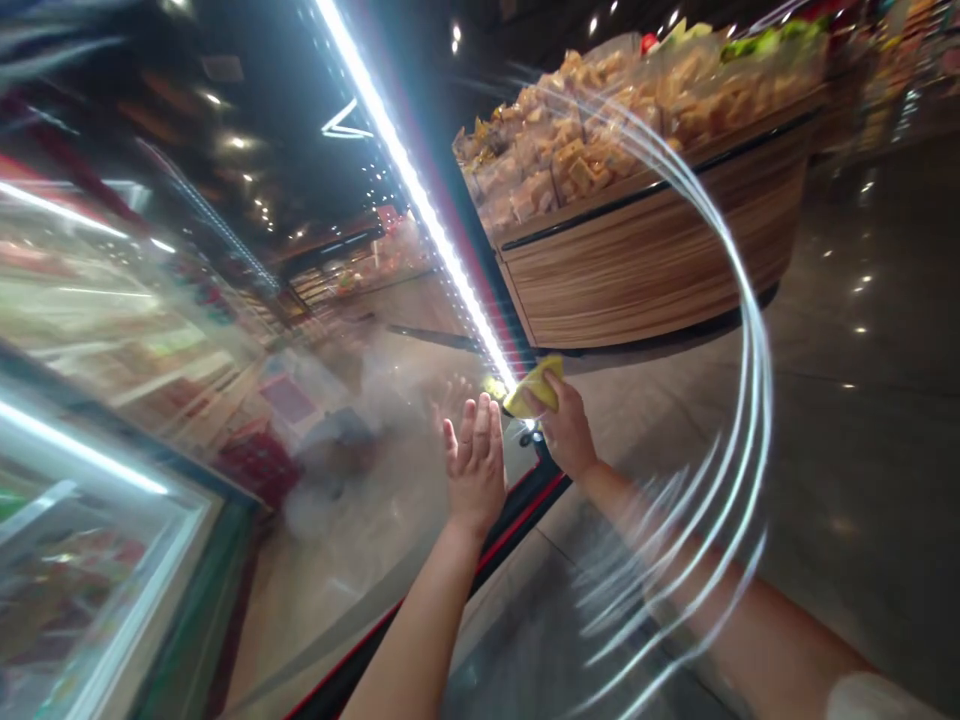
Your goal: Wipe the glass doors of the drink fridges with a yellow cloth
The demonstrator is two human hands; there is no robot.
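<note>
My right hand (568,425) grips a yellow cloth (538,390) against the lower corner of a dark-framed glass door, beside a bright strip light (427,205) that runs along the frame. Just left of it my left hand (478,455) lies flat on the glass (397,440), its fingers straight and nothing held. A faint reflection of the hand and of the cloth shows in the pane. Below both hands runs the door's black edge (517,515) with a red line. A small dark fitting (531,437) sits at the corner under the cloth.
To the left stands a lit display case (169,500) with blurred goods. A curved wood-panelled stand (645,260) piled with packaged food rises beyond the door at the upper right. Grey tiled floor (847,420) stretches to the right. Light streaks smear parts of the picture.
</note>
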